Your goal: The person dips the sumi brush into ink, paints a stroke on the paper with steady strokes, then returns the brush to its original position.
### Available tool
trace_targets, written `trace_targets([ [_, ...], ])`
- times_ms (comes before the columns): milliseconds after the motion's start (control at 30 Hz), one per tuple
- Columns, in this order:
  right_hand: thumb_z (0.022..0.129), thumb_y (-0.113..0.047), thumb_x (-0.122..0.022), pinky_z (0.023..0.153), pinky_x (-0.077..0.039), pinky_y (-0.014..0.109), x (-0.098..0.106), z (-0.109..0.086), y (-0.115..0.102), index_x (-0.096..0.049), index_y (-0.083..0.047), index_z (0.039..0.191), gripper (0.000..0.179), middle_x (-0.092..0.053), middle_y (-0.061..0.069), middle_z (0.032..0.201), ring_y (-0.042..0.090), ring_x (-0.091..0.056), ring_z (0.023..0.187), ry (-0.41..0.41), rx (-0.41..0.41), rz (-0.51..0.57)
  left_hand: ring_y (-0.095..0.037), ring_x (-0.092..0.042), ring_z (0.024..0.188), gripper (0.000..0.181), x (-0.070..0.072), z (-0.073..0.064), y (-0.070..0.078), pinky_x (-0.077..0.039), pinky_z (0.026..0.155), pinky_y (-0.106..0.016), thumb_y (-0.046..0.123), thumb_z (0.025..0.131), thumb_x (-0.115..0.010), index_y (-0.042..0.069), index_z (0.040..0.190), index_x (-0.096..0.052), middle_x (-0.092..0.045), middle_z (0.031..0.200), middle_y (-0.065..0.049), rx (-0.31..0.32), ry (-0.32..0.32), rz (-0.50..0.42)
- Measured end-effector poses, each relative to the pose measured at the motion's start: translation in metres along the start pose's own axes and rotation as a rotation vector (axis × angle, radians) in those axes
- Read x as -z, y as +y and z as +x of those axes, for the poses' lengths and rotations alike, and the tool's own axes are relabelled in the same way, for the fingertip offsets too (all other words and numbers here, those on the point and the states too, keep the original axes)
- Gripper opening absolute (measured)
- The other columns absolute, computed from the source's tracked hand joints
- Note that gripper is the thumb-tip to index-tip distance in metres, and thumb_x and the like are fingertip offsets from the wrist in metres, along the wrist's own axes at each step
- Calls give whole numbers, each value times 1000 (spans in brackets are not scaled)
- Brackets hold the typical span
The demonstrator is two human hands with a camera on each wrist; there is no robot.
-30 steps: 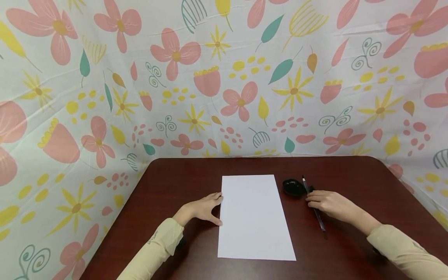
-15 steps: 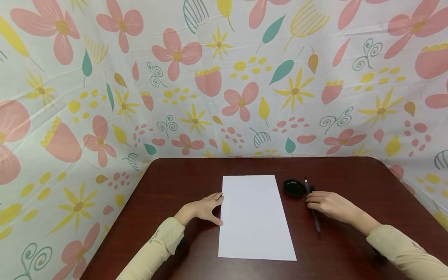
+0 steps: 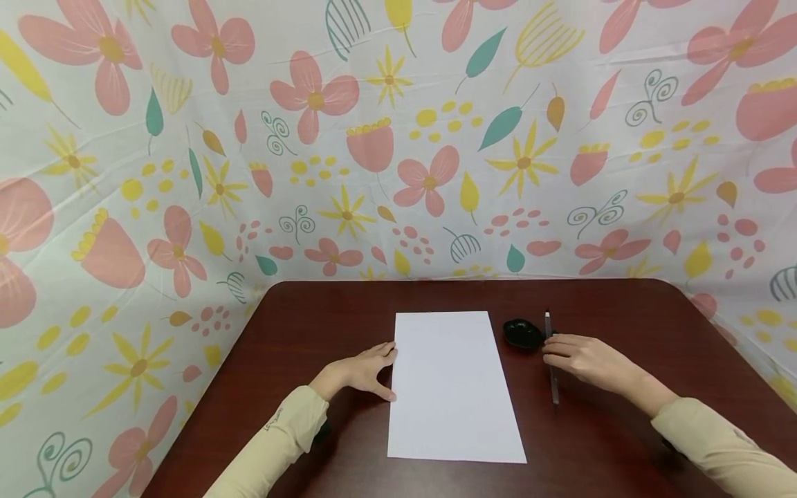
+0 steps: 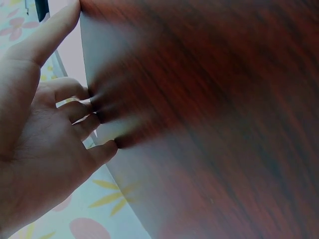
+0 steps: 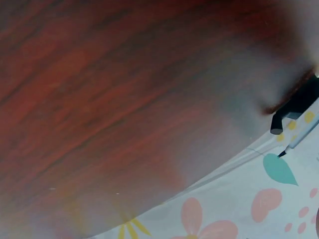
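My right hand [image 3: 588, 358] pinches a slim writing brush [image 3: 553, 384] upright at the right of the table, its pale collar and dark tip pointing up. A black ink dish [image 3: 521, 333] stands just left of those fingers. In the right wrist view the brush [image 5: 304, 134] shows its black tip, near the dish's dark handle-like part [image 5: 296, 107]; almost all of the hand is out of that view. A white sheet of paper [image 3: 454, 387] lies mid-table. My left hand [image 3: 361, 370] rests at its left edge, fingers and thumb spread, also seen in the left wrist view [image 4: 50, 129].
The dark red-brown table [image 3: 324, 311] has rounded far corners. A flower-printed cloth [image 3: 398, 138] hangs behind it and along the left side. Dark wood lies between the paper and my right hand.
The brush has turned from a slant to nearly upright in my right fingers, its lower end swinging left. My right hand has shifted very slightly. The left hand and paper stay put.
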State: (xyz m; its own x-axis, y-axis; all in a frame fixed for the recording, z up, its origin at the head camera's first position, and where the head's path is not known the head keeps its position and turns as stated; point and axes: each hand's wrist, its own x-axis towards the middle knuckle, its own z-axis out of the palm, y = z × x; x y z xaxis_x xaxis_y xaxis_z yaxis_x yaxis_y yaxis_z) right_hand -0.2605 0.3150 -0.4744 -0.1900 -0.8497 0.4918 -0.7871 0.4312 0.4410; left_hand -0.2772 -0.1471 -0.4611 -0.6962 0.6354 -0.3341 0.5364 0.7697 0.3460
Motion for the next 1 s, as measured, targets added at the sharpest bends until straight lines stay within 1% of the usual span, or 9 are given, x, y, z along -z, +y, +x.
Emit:
trace_targets([
  [200,108,-17,-15,70,-57,36,2,6,2,-76,-9,92,63,-73,5,93,23,-68,90,35,-22,-12,-30,-7,151,99,0,0,1,-19,120,-48,48,84,-71,1,153,-19,-7,163,-16,4,-5,5],
  [500,108,-19,-21,62,-56,32,1,14,4,-74,-7,97,56,-71,8,93,22,-67,87,83,-17,2,-30,-6,152,99,-1,1,0,-18,120,-48,49,84,-71,2,154,-18,-6,163,-15,8,-8,3],
  [700,108,-18,-23,60,-56,30,-1,21,3,-73,-6,99,52,-70,8,93,21,-66,86,97,-13,5,-30,-6,151,99,-1,1,0,-18,120,-49,49,84,-71,1,154,-18,-6,163,-15,0,-11,-1],
  [867,107,-18,-25,63,-57,32,-1,28,1,-71,-4,100,48,-68,9,94,19,-65,86,101,-46,1,-30,-6,152,99,0,1,-1,-18,120,-49,48,84,-71,1,154,-18,-5,163,-15,2,-9,-12],
  [933,106,-19,-28,65,-57,34,-2,31,1,-71,-4,100,46,-67,8,94,18,-64,85,123,-61,2,-30,-6,152,99,0,1,-1,-18,120,-49,48,84,-71,1,154,-18,-5,163,-15,0,-8,-16],
  [1000,105,-20,-32,64,-56,33,-4,33,1,-71,-4,99,42,-67,7,93,18,-64,83,162,-69,13,-30,-6,151,99,0,1,-1,-18,119,-49,48,84,-71,1,154,-17,-5,163,-15,-5,-9,-16],
])
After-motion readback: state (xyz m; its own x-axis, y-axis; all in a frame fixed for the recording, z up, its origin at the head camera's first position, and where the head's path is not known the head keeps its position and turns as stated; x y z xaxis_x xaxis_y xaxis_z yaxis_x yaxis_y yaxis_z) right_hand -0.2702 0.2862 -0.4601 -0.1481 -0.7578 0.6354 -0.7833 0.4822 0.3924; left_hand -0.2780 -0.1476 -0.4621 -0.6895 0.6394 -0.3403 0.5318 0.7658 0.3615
